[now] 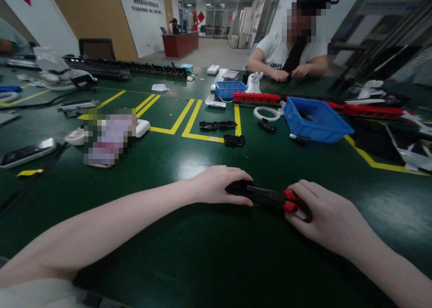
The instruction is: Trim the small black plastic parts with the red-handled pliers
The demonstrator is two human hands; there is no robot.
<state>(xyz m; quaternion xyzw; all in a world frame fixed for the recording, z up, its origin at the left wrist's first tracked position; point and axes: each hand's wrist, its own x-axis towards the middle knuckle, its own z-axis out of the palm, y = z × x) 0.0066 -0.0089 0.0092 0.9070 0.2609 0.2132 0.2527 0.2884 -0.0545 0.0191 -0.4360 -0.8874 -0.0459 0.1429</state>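
Note:
My left hand (221, 185) is closed round a small black part (238, 187), pinched between thumb and fingers above the green table (189, 249). My right hand (324, 213) grips needle-nose pliers (293, 204) by their red and black handles. The long dark jaws point left and reach the black part; whether they are clamped on it I cannot tell. Beyond my hands, two similar black parts (218, 125) lie within and near a yellow-taped outline, one of them (234, 139) closer to me.
A blue bin (317, 130) with dark pieces stands at the right, near a tape roll (266, 114). Farther back are a smaller blue bin (230, 96) and long red strips (258, 97). At the left lie a phone (111, 139) and cables. Another person (288, 56) sits opposite.

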